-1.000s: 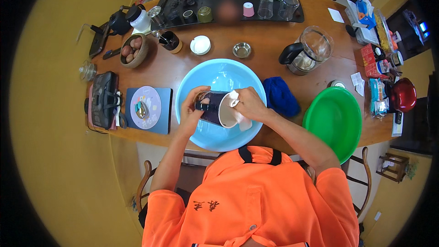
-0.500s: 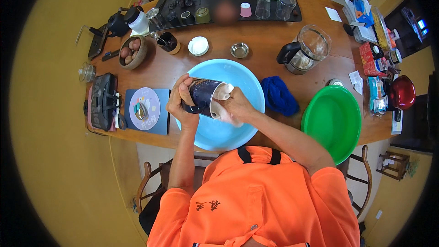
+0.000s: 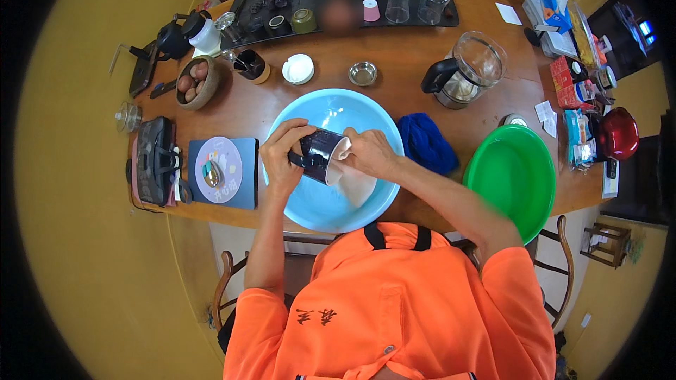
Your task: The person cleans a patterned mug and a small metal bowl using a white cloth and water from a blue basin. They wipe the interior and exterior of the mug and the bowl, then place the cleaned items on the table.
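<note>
Over the light blue basin (image 3: 313, 212), my left hand (image 3: 283, 149) is wrapped round a dark mug (image 3: 320, 149). The mug lies tilted on its side, its white-lined mouth facing right and its handle by my fingers. My right hand (image 3: 372, 153) is closed on a whitish cloth (image 3: 355, 186) at the mug's mouth. Part of that cloth hangs down, slightly blurred, above the basin's inside. Whether some of the cloth reaches deep into the mug is hidden.
A bunched dark blue cloth (image 3: 426, 142) and a green basin (image 3: 512, 172) lie right of the blue basin. Behind stand a glass pot (image 3: 470, 74), a metal bowl (image 3: 363, 74), a white ashtray (image 3: 298, 69) and a black tea tray (image 3: 317, 32). A blue mat (image 3: 243, 169) lies left.
The mug has turned and shifted slightly, its mouth tipping lower. My right hand has moved a little right, and more of the whitish cloth hangs out below it.
</note>
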Demonstrator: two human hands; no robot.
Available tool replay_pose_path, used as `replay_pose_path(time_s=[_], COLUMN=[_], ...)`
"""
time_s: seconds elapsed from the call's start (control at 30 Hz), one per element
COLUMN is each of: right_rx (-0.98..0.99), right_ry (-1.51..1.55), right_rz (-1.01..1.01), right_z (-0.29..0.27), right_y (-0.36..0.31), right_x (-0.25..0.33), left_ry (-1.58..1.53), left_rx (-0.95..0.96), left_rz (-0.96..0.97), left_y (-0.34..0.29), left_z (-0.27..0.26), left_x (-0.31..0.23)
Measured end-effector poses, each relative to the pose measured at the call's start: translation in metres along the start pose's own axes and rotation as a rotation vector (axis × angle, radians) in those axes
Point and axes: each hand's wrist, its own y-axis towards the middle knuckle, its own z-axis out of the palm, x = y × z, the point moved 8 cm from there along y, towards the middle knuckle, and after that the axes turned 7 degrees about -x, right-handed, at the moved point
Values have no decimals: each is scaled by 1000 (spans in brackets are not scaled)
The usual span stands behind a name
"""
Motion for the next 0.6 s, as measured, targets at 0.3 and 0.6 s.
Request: replay_pose_path(time_s=[0.3, 0.6], right_rx=[-42, -89], right_ry=[-279, 345], right_rz=[-573, 101], right_z=[-11, 8], right_y=[10, -7], right_x=[59, -5], left_ry=[31, 88], left_rx=[476, 54], left_rz=[-650, -162], left_y=[-37, -6], left_z=[31, 5], left_x=[67, 6])
